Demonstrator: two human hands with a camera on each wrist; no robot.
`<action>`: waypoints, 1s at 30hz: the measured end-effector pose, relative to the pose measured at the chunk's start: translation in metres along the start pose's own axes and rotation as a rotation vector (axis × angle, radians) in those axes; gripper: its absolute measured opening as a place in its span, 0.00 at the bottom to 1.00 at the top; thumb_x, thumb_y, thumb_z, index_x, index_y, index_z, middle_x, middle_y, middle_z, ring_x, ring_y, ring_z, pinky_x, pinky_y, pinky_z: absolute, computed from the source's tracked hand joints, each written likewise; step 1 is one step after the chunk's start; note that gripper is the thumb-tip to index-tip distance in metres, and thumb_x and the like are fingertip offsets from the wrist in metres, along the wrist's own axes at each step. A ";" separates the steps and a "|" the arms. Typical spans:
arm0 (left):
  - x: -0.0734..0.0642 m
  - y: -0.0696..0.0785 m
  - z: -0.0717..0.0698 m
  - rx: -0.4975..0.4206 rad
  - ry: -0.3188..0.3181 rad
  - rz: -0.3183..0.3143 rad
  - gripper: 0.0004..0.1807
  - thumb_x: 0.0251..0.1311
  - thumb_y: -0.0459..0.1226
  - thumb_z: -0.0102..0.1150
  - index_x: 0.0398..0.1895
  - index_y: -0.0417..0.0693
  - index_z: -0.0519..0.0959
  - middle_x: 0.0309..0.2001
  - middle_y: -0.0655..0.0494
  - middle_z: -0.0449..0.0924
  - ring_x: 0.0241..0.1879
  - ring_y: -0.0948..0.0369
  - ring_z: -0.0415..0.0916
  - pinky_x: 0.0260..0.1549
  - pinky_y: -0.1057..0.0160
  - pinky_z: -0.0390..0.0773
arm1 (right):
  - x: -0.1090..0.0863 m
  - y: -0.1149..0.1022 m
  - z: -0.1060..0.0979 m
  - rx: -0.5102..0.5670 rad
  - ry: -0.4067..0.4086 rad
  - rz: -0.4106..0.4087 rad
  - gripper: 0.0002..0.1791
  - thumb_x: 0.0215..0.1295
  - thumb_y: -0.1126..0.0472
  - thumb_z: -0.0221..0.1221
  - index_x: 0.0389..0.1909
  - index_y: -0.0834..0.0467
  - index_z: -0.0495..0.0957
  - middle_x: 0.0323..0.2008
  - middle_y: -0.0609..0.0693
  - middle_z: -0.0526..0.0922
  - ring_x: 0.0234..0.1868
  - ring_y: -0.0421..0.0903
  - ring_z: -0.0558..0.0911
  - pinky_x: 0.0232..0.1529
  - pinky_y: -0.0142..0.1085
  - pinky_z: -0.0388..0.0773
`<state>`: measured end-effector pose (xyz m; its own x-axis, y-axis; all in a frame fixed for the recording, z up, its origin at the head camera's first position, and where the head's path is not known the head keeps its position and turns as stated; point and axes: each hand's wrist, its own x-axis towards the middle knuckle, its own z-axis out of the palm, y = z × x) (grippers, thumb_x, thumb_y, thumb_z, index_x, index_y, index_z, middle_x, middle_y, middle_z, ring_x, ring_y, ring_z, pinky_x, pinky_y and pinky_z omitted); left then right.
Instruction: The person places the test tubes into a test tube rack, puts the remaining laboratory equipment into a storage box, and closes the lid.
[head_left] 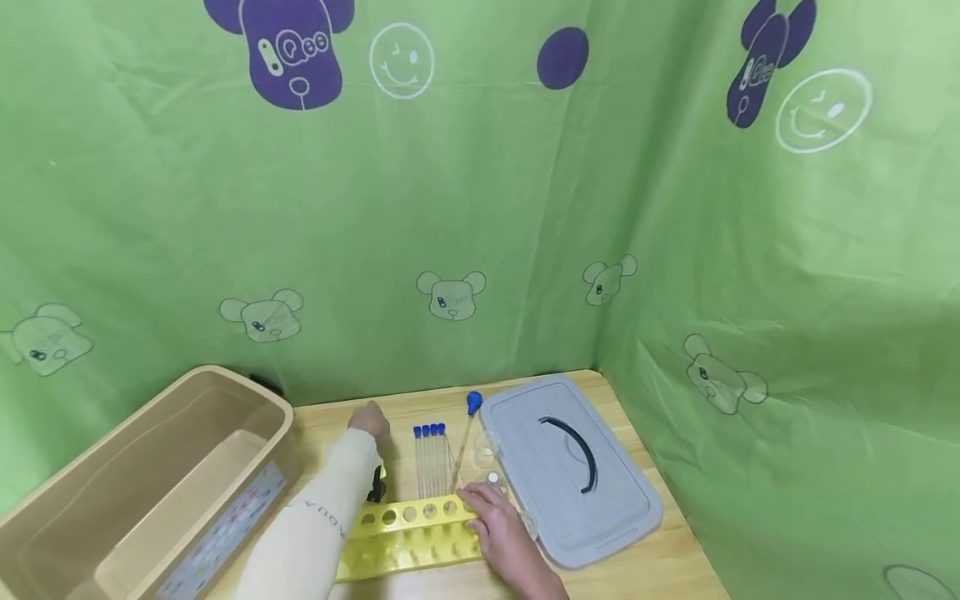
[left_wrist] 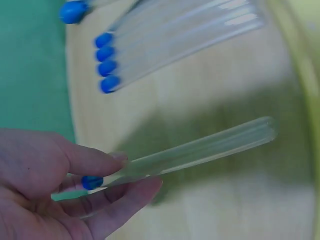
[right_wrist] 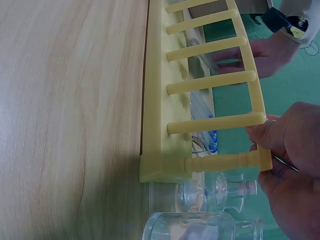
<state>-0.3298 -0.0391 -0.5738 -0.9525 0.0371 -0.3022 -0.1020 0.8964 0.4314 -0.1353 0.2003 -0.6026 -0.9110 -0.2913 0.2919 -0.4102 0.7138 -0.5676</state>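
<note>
My left hand (left_wrist: 75, 180) pinches a clear test tube (left_wrist: 210, 147) near its blue cap between thumb and fingers, tilted above the table. In the head view that hand (head_left: 370, 421) is beyond the rack, partly covered by its sleeve, and the tube is hidden. My right hand (head_left: 504, 529) grips the right end of the yellow test tube rack (head_left: 408, 554), with thumb and fingers on its top bar in the right wrist view. Behind the rack several test tubes (head_left: 430, 467) with blue caps lie side by side.
A dropper with a blue bulb (head_left: 474, 403) lies right of the tubes. Glass bottles (right_wrist: 192, 227) stand by the rack's right end. A grey lid (head_left: 517, 450) with a black handle lies at right; a deep tan bin (head_left: 283, 417) stands at left. Green curtains surround the table.
</note>
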 end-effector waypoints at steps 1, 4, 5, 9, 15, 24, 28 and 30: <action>0.000 0.001 -0.005 -0.003 0.002 0.007 0.14 0.63 0.26 0.51 0.48 0.23 0.77 0.44 0.28 0.82 0.42 0.40 0.82 0.38 0.51 0.88 | 0.000 -0.001 0.000 0.004 -0.005 0.004 0.28 0.60 0.74 0.66 0.63 0.60 0.79 0.59 0.51 0.80 0.61 0.52 0.79 0.64 0.46 0.79; -0.001 0.006 -0.023 -0.077 -0.010 0.003 0.16 0.57 0.20 0.53 0.49 0.24 0.78 0.49 0.27 0.79 0.33 0.45 0.81 0.27 0.55 0.88 | 0.001 -0.001 0.001 0.002 -0.019 0.000 0.28 0.60 0.75 0.66 0.63 0.60 0.79 0.58 0.51 0.80 0.61 0.52 0.79 0.63 0.45 0.80; -0.002 0.007 -0.028 -0.112 -0.016 0.000 0.18 0.55 0.19 0.53 0.51 0.24 0.77 0.51 0.26 0.78 0.30 0.46 0.80 0.24 0.56 0.87 | 0.002 -0.001 0.001 0.003 -0.024 0.002 0.29 0.60 0.75 0.66 0.63 0.60 0.79 0.58 0.51 0.80 0.61 0.52 0.79 0.63 0.45 0.80; -0.006 0.015 -0.052 -0.264 -0.015 0.006 0.28 0.55 0.16 0.54 0.63 0.28 0.70 0.57 0.25 0.73 0.33 0.45 0.81 0.26 0.56 0.90 | 0.003 -0.002 0.001 -0.004 -0.025 0.007 0.29 0.59 0.75 0.67 0.63 0.60 0.79 0.58 0.51 0.80 0.60 0.52 0.79 0.62 0.44 0.81; -0.020 0.024 -0.081 -0.329 0.032 0.134 0.33 0.60 0.17 0.52 0.71 0.34 0.65 0.56 0.27 0.73 0.37 0.44 0.82 0.29 0.58 0.90 | 0.003 0.000 -0.001 -0.005 -0.006 0.002 0.28 0.59 0.75 0.67 0.63 0.62 0.79 0.58 0.54 0.80 0.60 0.53 0.79 0.63 0.47 0.80; -0.058 0.017 -0.091 -0.413 0.152 0.406 0.26 0.62 0.21 0.59 0.64 0.40 0.72 0.39 0.41 0.82 0.33 0.51 0.83 0.27 0.64 0.87 | 0.005 0.001 0.002 -0.001 -0.004 0.013 0.28 0.58 0.74 0.68 0.62 0.62 0.80 0.58 0.56 0.81 0.61 0.54 0.79 0.64 0.47 0.79; -0.075 0.014 -0.090 -0.487 0.219 0.505 0.26 0.59 0.19 0.63 0.60 0.41 0.74 0.42 0.40 0.83 0.39 0.48 0.85 0.32 0.64 0.89 | 0.007 -0.001 0.001 -0.014 0.020 -0.016 0.29 0.56 0.75 0.68 0.61 0.63 0.80 0.57 0.57 0.81 0.59 0.55 0.80 0.62 0.48 0.80; -0.086 0.014 -0.090 -0.492 0.250 0.544 0.25 0.58 0.19 0.64 0.59 0.42 0.75 0.42 0.41 0.83 0.39 0.49 0.86 0.33 0.64 0.89 | 0.007 -0.001 0.001 -0.019 0.034 -0.030 0.29 0.55 0.76 0.68 0.61 0.63 0.80 0.57 0.58 0.81 0.58 0.55 0.80 0.61 0.49 0.81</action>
<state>-0.2749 -0.0701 -0.4652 -0.9357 0.2623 0.2359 0.3385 0.4793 0.8097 -0.1409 0.1967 -0.6010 -0.8964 -0.2912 0.3342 -0.4357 0.7175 -0.5434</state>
